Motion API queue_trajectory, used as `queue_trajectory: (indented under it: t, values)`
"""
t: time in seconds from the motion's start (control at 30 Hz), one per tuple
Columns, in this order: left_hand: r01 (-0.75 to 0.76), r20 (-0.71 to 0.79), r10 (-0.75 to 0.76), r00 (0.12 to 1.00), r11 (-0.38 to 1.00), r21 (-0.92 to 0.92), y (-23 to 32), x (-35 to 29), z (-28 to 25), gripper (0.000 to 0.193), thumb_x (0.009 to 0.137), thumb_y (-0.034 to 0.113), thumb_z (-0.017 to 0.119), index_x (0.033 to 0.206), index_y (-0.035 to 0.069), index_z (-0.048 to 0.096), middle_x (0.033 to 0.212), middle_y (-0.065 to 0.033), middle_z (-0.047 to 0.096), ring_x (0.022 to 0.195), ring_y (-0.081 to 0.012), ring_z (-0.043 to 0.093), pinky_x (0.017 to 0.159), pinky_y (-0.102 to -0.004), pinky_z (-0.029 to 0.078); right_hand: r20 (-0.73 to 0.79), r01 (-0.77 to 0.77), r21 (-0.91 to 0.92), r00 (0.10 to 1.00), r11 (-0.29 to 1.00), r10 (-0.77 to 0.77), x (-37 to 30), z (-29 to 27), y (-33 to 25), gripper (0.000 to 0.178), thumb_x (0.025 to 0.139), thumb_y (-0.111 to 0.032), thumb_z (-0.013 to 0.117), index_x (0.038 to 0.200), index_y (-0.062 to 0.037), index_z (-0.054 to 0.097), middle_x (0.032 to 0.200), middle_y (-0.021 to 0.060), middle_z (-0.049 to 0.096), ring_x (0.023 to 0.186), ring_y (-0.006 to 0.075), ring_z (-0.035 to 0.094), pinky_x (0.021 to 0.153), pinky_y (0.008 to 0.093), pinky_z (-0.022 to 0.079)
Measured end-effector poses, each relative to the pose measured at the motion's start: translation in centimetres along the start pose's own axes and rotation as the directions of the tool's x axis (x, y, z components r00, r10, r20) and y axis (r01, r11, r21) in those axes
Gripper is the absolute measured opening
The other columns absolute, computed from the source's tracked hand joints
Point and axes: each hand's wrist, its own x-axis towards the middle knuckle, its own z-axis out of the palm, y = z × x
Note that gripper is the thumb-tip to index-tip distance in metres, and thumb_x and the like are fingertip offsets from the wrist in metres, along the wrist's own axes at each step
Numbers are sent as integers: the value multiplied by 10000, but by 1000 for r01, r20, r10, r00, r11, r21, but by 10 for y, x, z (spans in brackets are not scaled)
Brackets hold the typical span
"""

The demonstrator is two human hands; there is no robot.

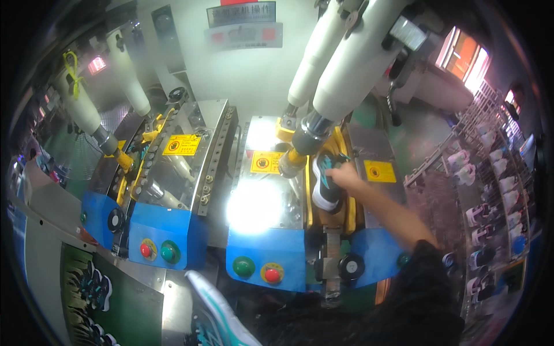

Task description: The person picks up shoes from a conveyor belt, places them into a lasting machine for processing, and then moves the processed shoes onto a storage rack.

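Observation:
My right hand reaches in from the lower right, its fingers closed on the upper of a dark sneaker with a white sole and teal stripes. The sneaker lies between yellow pads in the right station of a pressing machine, heel toward me. Close to its left side, a press rod with a yellow tip comes down from a white cylinder. A second sneaker, white-soled with teal trim, shows at the bottom edge, tilted and partly cut off. My left hand is not visible.
Blue front panels carry green buttons and red buttons. A similar left station has its own press rods. More sneakers lie on a green surface at lower left. A rack with shoes stands at right.

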Motion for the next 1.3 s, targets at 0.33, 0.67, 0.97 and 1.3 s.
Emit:
queue_trajectory:
  t: [0.33, 0.67, 0.97, 1.3]
  values:
    - [147, -414, -114, 903, 988, 50, -9, 19, -26, 492, 824, 353, 611, 1169, 8, 547, 1033, -100, 600, 913, -175, 571, 795, -312, 467, -232, 343, -384, 863, 857, -450, -25, 85, 34, 762, 790, -162, 623, 1376, 119, 226, 1322, 331, 393, 1148, 442, 505, 987, 453, 421]
    - [-139, -121, 220, 968, 872, 470, -21, 57, -111, 477, 837, 415, 606, 1205, 114, 554, 1208, -33, 532, 1001, -155, 523, 879, -330, 404, -288, 278, -381, 871, 882, -399, -36, 76, 10, 695, 793, -205, 620, 1334, 118, 327, 1272, 302, 460, 1096, 429, 531, 942, 441, 442]
    - [395, -198, -407, 892, 913, -98, -12, 38, -159, 446, 851, 230, 599, 1227, -2, 533, 1154, -134, 579, 1029, -270, 580, 874, -421, 487, 7, 905, -209, 380, 370, -925, -286, 218, -44, 603, 787, -239, 635, 1262, 77, 439, 1230, 279, 506, 1202, 408, 475, 1074, 516, 291]
    - [-93, -350, -62, 935, 909, -407, -7, -67, -93, 490, 787, 219, 642, 1210, -5, 535, 1089, -149, 630, 989, -256, 625, 855, -371, 515, 255, 763, 487, 341, 425, -905, -362, 250, 12, 400, 801, -105, 662, 1167, 9, 548, 1216, 184, 565, 1123, 324, 559, 1017, 450, 413]
